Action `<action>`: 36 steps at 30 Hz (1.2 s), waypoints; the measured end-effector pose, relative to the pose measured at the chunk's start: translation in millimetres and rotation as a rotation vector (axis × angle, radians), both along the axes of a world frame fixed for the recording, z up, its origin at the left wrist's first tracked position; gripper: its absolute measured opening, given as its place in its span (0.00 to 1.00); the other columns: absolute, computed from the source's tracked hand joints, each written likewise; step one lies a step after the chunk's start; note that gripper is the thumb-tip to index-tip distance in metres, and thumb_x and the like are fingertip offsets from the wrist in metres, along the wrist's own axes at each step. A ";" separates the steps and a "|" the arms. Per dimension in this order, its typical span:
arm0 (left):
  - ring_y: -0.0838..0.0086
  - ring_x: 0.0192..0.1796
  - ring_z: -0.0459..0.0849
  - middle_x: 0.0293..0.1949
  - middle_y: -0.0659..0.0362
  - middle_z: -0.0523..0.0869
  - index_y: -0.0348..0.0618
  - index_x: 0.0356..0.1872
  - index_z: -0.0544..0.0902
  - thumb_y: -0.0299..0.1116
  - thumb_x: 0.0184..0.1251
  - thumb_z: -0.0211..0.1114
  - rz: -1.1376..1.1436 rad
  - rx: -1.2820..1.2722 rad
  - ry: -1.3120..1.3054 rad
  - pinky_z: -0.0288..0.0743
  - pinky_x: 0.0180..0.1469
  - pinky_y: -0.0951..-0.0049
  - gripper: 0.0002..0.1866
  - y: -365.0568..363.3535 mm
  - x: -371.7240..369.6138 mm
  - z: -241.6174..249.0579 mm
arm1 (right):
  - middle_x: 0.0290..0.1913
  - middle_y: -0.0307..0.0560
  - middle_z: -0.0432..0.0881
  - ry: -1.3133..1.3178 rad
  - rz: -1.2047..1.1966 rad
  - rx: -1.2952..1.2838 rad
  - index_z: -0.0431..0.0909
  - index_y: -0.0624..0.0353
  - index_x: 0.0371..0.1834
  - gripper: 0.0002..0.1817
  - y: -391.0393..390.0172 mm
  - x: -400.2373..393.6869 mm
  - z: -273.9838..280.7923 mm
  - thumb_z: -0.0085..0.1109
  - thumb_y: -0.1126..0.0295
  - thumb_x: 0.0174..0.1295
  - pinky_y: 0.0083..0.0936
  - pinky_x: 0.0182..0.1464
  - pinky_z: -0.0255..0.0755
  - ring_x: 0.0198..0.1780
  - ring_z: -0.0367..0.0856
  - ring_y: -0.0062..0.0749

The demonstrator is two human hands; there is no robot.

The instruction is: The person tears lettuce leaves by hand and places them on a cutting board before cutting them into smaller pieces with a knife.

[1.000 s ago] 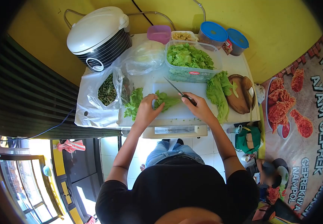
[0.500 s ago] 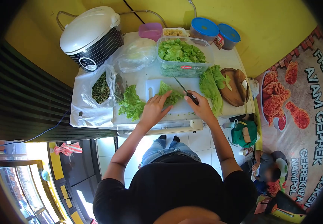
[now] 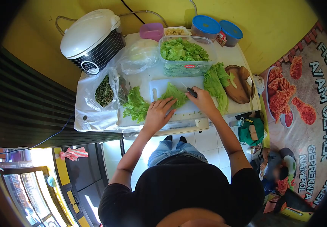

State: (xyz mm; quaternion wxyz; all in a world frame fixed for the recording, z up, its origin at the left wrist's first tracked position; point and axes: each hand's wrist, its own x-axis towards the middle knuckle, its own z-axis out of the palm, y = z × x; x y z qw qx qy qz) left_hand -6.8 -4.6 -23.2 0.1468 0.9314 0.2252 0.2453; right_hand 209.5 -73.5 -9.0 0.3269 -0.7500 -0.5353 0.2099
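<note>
My left hand (image 3: 159,114) presses and grips a green lettuce leaf (image 3: 174,92) on the white cutting board (image 3: 159,84), its thumb apart from the fingers. My right hand (image 3: 204,102) is closed around the black handle of a knife (image 3: 192,92). The blade looks short from this angle and points up and left, close to the leaf's right edge. More curly lettuce (image 3: 136,104) lies left of my left hand, and long lettuce leaves (image 3: 217,85) are right of the board. Behind the board stands a clear plastic container (image 3: 188,70) filled with cut lettuce.
At the back left stands a rice cooker (image 3: 91,36), near a bagged pale vegetable (image 3: 139,53) and a bag of dark green bits (image 3: 104,92). A wooden plate (image 3: 236,90) is at the right. Blue-lidded tubs (image 3: 206,25) line the wall. Another person (image 3: 275,166) is low at the right.
The knife has shifted slightly up and left relative to my right hand's earlier pose, its blade now foreshortened. My left fingers are drawn closer together on the lettuce. The whole view has shifted slightly.
</note>
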 end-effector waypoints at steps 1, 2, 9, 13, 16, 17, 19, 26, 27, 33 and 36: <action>0.65 0.54 0.79 0.60 0.62 0.80 0.52 0.58 0.81 0.39 0.65 0.65 0.021 -0.023 -0.013 0.69 0.57 0.64 0.20 -1.3 1.3 -0.7 | 0.27 0.60 0.82 0.011 -0.060 0.006 0.80 0.63 0.36 0.15 0.3 0.3 3.0 0.63 0.59 0.62 0.40 0.33 0.73 0.29 0.81 0.53; 0.65 0.54 0.79 0.60 0.62 0.80 0.52 0.58 0.81 0.39 0.65 0.65 0.019 -0.022 -0.011 0.69 0.57 0.64 0.20 -4.5 2.3 -1.4 | 0.27 0.60 0.82 0.014 -0.061 0.007 0.80 0.63 0.36 0.15 0.6 1.8 1.0 0.63 0.59 0.62 0.40 0.33 0.73 0.29 0.81 0.53; 0.66 0.53 0.79 0.58 0.63 0.82 0.52 0.56 0.82 0.41 0.66 0.64 0.125 -0.007 -0.005 0.66 0.57 0.63 0.18 -15.1 7.9 0.9 | 0.24 0.57 0.80 0.104 -0.027 0.136 0.77 0.58 0.53 0.18 -17.1 -10.7 14.7 0.58 0.59 0.67 0.35 0.31 0.73 0.23 0.80 0.46; 0.67 0.53 0.79 0.55 0.63 0.83 0.52 0.53 0.84 0.41 0.67 0.63 0.127 -0.096 -0.018 0.66 0.57 0.63 0.16 -12.3 10.1 1.2 | 0.21 0.52 0.77 0.326 0.078 0.031 0.67 0.45 0.71 0.23 -35.2 -31.1 33.5 0.50 0.62 0.73 0.31 0.30 0.73 0.20 0.76 0.36; 0.65 0.52 0.80 0.55 0.62 0.84 0.51 0.52 0.85 0.40 0.66 0.64 0.130 -0.080 -0.054 0.66 0.56 0.63 0.15 -12.2 10.9 1.7 | 0.21 0.56 0.77 0.230 0.119 0.006 0.64 0.40 0.73 0.24 -37.9 -39.2 19.5 0.47 0.64 0.74 0.35 0.29 0.73 0.20 0.78 0.45; 0.65 0.52 0.80 0.55 0.62 0.84 0.51 0.52 0.85 0.40 0.66 0.64 0.128 -0.086 -0.052 0.66 0.56 0.63 0.15 -12.8 10.9 1.0 | 0.22 0.57 0.78 0.155 0.130 -0.020 0.64 0.39 0.73 0.24 -38.9 -40.5 15.6 0.47 0.63 0.73 0.37 0.29 0.73 0.21 0.79 0.50; 0.65 0.52 0.81 0.55 0.62 0.84 0.51 0.52 0.85 0.40 0.67 0.64 0.131 -0.104 -0.063 0.67 0.57 0.63 0.15 -12.8 10.3 -0.5 | 0.23 0.58 0.78 0.093 0.130 -0.022 0.64 0.39 0.73 0.25 -37.9 -41.2 9.7 0.48 0.63 0.73 0.39 0.29 0.73 0.23 0.79 0.53; 0.66 0.51 0.83 0.55 0.61 0.85 0.51 0.52 0.85 0.41 0.67 0.63 0.102 -0.107 -0.040 0.68 0.58 0.59 0.15 -7.5 5.8 3.9 | 0.23 0.58 0.79 -0.041 0.130 -0.017 0.63 0.37 0.73 0.26 -31.1 -41.6 -1.8 0.49 0.64 0.72 0.44 0.29 0.73 0.25 0.80 0.56; 0.65 0.50 0.83 0.55 0.60 0.85 0.50 0.51 0.85 0.41 0.67 0.63 0.095 -0.101 -0.034 0.68 0.58 0.59 0.15 -7.5 5.2 5.5 | 0.23 0.58 0.79 -0.038 0.130 -0.022 0.63 0.37 0.73 0.26 -31.2 -42.4 -2.8 0.49 0.64 0.72 0.44 0.29 0.73 0.25 0.80 0.56; 0.64 0.51 0.82 0.58 0.57 0.82 0.44 0.52 0.84 0.40 0.67 0.63 0.095 -0.141 -0.058 0.69 0.58 0.61 0.17 -1.7 4.8 10.4 | 0.21 0.57 0.79 -0.109 0.157 0.031 0.61 0.37 0.74 0.27 -28.5 -40.5 -13.3 0.49 0.64 0.72 0.45 0.27 0.74 0.24 0.80 0.55; 0.63 0.51 0.81 0.60 0.56 0.81 0.41 0.53 0.84 0.39 0.66 0.64 0.093 -0.164 -0.048 0.70 0.57 0.62 0.18 2.7 5.2 7.0 | 0.20 0.55 0.79 -0.245 0.154 -0.007 0.57 0.37 0.76 0.30 -30.7 -45.5 -17.6 0.49 0.65 0.71 0.45 0.27 0.74 0.23 0.80 0.53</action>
